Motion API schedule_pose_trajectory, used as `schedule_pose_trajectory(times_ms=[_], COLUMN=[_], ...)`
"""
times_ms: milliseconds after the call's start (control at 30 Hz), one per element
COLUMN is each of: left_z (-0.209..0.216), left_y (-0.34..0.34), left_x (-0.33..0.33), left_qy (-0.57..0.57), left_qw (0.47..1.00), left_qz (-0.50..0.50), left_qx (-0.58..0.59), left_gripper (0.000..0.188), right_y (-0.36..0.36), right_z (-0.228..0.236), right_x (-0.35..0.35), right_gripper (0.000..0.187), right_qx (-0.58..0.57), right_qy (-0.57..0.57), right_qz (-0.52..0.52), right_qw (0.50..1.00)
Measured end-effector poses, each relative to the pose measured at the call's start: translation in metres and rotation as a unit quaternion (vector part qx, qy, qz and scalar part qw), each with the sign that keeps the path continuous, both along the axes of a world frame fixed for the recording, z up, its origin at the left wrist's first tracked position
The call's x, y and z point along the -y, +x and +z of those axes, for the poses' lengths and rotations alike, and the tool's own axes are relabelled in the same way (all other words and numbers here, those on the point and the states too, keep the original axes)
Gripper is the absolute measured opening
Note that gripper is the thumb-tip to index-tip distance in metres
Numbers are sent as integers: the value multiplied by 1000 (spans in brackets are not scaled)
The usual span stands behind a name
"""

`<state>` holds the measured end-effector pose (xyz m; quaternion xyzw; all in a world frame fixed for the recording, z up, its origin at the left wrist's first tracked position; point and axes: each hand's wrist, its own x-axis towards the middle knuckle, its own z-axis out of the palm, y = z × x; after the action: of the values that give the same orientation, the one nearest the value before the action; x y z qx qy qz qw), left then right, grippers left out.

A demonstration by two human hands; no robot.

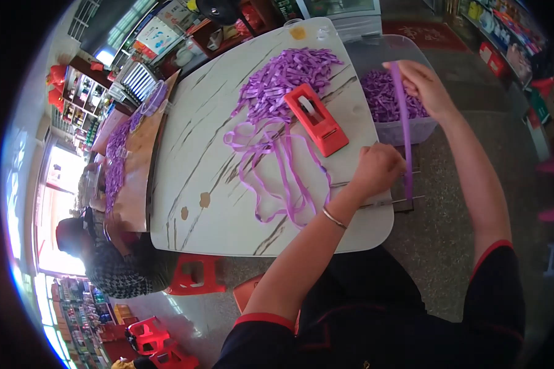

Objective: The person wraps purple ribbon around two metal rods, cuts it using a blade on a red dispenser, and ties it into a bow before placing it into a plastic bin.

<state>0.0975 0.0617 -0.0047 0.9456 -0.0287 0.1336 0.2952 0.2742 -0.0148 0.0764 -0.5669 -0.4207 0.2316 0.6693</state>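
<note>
A flat purple ribbon (402,111) stretches down past the table's right side, its upper end pinched in my raised right hand (423,86). My left hand (380,169) is closed on the ribbon lower down, over the table's right edge; its fingertips are partly hidden. The lower end reaches thin metal rods (385,203) sticking out from the table edge. Left of my hands lies a red tape dispenser (319,123). Long loose purple ribbon loops (283,166) spread over the tabletop, and a heap of short folded purple ribbon pieces (283,77) is behind them.
Beside the marble-patterned white table (197,154) stands a clear plastic bin (406,132) with more purple pieces. A plastic cup (297,32) is at the far edge. At the left, another person (114,258) sits by a wooden table (135,178) with purple ribbons; red stools (197,275) stand below.
</note>
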Motion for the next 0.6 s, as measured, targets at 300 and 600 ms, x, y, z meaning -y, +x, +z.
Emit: schedule_pose_trajectory(times_ms=[300,600], left_z=[8,2], left_y=[4,-5], left_x=[2,-3], left_qy=[-217,-49], left_qw=[972,997], left_qz=[46,7], left_qx=[76,66], left_gripper=[12,15], right_y=[35,-143], right_z=[-187,-292], right_x=[-17,126], right_gripper=[37,27], right_qx=[27,-76], right_qy=[-229,-284], right_qz=[-115,-169], right_qw=[966,941])
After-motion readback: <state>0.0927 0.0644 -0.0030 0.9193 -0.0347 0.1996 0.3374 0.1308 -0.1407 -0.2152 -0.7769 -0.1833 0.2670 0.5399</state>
